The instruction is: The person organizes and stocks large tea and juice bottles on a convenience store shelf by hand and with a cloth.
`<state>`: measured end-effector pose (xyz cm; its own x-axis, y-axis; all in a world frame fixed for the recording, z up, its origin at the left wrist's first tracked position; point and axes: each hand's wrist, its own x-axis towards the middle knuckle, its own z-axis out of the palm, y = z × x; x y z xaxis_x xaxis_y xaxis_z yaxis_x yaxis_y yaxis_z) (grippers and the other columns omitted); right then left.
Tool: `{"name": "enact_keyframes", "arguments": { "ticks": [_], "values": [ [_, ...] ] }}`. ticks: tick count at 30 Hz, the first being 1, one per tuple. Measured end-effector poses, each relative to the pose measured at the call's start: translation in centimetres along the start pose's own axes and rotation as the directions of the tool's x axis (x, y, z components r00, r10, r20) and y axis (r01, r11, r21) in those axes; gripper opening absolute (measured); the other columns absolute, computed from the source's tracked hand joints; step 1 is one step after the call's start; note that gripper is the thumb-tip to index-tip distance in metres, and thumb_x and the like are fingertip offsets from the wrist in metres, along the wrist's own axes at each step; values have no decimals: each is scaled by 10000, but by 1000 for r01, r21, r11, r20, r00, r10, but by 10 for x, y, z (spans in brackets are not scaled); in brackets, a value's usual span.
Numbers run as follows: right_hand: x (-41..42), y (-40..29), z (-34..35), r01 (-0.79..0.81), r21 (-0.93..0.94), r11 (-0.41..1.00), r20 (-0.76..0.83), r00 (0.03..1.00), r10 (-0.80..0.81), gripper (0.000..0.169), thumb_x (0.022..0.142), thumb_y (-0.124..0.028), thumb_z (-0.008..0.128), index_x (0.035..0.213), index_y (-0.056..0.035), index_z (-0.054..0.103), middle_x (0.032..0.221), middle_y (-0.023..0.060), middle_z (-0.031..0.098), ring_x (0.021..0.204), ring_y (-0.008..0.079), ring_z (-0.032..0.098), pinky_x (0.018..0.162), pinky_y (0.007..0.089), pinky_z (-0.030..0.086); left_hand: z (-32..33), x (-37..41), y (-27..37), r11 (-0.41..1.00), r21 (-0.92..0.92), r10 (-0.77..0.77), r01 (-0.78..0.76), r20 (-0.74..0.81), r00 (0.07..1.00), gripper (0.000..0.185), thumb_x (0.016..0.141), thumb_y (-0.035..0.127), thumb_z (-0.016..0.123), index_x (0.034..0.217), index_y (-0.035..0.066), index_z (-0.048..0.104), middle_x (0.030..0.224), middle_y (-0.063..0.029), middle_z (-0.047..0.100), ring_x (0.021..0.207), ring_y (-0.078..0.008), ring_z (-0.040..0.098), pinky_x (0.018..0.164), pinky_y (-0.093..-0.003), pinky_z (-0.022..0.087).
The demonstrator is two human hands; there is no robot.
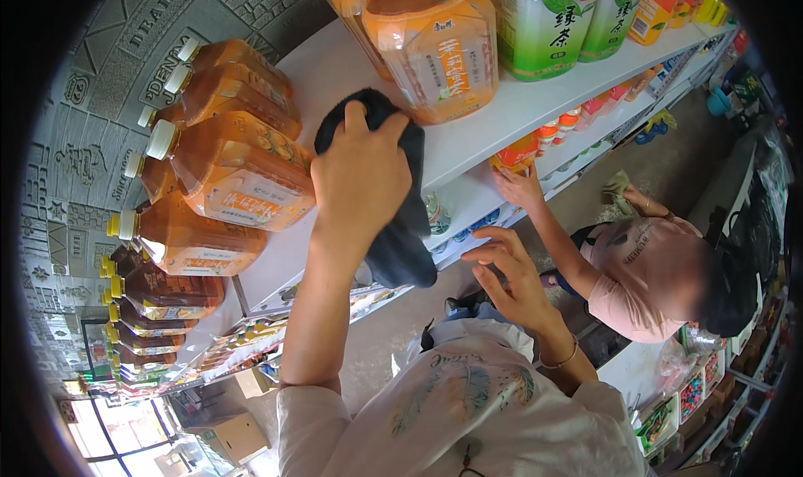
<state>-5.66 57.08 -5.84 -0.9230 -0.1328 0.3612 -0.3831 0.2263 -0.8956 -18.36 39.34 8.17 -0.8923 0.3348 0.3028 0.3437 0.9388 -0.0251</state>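
Note:
My left hand presses a dark cloth onto the white shelf, between two groups of bottles. The cloth's lower end hangs over the shelf's front edge. Left of that hand stand large orange-labelled tea bottles with white caps. Close beyond the cloth is another big orange tea bottle, its top cut off by the picture's rim. My right hand is held in front of the shelves with fingers apart and nothing in it. A thin bracelet circles the right wrist.
Green-labelled tea bottles stand farther right on the shelf. A co-worker in a pink shirt touches an orange bottle on a lower shelf and holds a pale cloth. Dark tea bottles line the left; cardboard boxes sit lower left.

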Motion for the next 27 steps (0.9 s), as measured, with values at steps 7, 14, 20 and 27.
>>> {"name": "enact_keyframes", "arguments": {
  "ticks": [7, 14, 20, 27],
  "values": [
    [-8, 7, -5, -16, -14, 1000, -23, 1000, 16, 199, 900, -25, 612, 1088, -56, 669, 1247, 132, 510, 851, 201, 612, 716, 300, 498, -4, -20, 1, 992, 79, 102, -97, -70, 992, 369, 774, 65, 599, 1109, 195, 683, 1067, -127, 537, 944, -275, 623, 629, -408, 556],
    [-6, 7, -3, -32, -13, 999, -33, 999, 31, 182, 898, -39, 621, 1074, -56, 668, 1247, 132, 514, 864, 223, 619, 745, 319, 503, -9, -25, 5, 997, 68, 46, -47, 9, 999, 486, 783, 12, 577, 1208, 234, 658, 1153, -146, 553, 1052, -308, 603, 720, -414, 553],
    [-5, 5, 1, -3, -94, 996, 2, 1000, 3, 175, 896, -42, 627, 1067, -58, 663, 1242, 133, 514, 855, 241, 625, 740, 333, 509, 4, 4, -2, 996, 70, 52, -50, -30, 998, 398, 755, 37, 598, 1099, 210, 699, 1056, -115, 548, 966, -275, 624, 642, -385, 566],
    [-15, -2, 18, -61, -92, 994, 80, 994, 69, 182, 891, -20, 620, 1061, -69, 662, 1251, 127, 516, 828, 220, 618, 725, 323, 507, -3, -31, -4, 1000, -19, 23, -23, 6, 1000, 485, 783, 35, 578, 1206, 258, 659, 1150, -132, 552, 1011, -297, 603, 715, -407, 554]
  ]
}}
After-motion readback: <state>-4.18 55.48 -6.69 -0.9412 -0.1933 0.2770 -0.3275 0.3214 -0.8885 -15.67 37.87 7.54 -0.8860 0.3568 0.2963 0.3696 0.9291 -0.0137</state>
